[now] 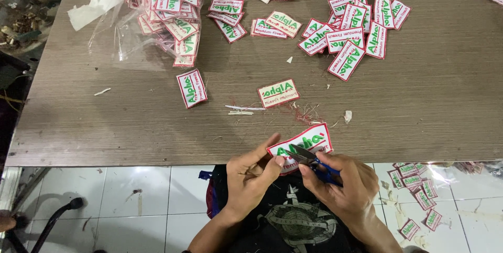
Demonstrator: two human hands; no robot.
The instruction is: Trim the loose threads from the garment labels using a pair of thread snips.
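My left hand point(250, 177) pinches the lower left edge of a white embroidered patch point(304, 140) with a red border and green lettering, held at the table's near edge. My right hand point(343, 182) grips small thread snips with a blue handle point(314, 159), their dark blades lying across the patch's lower part. Both hands are over my lap, just off the brown wood-grain table point(105, 122).
Several matching patches lie scattered at the table's far middle and right point(346, 27). A clear plastic bag point(162, 12) full of patches sits at the far left. Two single patches point(192, 88) point(278, 93) lie mid-table beside thread scraps point(309, 112). More patches lie on the tiled floor point(416, 190).
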